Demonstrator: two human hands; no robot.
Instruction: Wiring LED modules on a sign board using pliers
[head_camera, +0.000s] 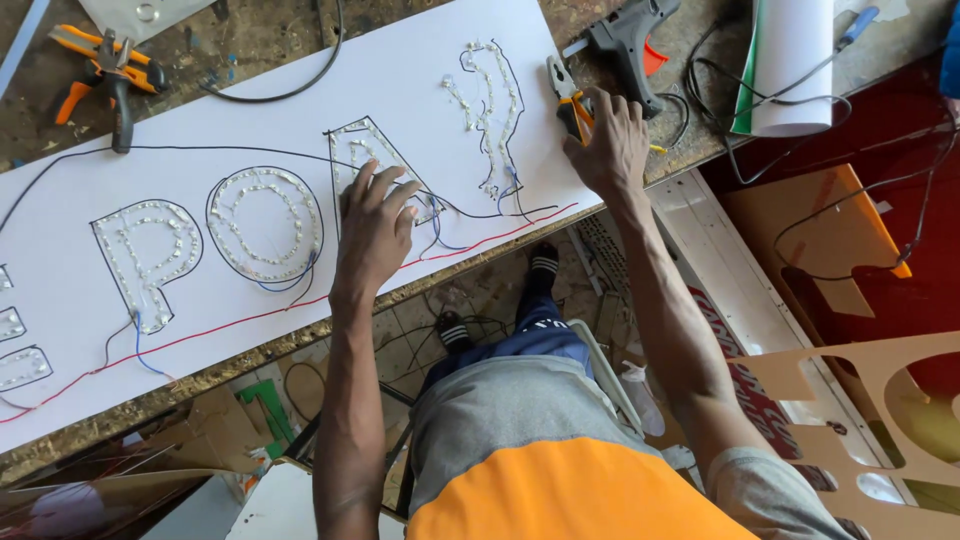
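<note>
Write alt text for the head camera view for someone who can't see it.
A person's left hand presses on a white board with outlined shapes filled with small LED modules and wires, while the right hand grips orange-handled pliers. A glue gun lies nearby on the workbench.

Two hands (375, 225), two pliers (566, 95), one glue gun (625, 40)

Both arms outstretched, left hand (375, 225) flat with fingers spread, right hand (607, 145) curled closed.
</note>
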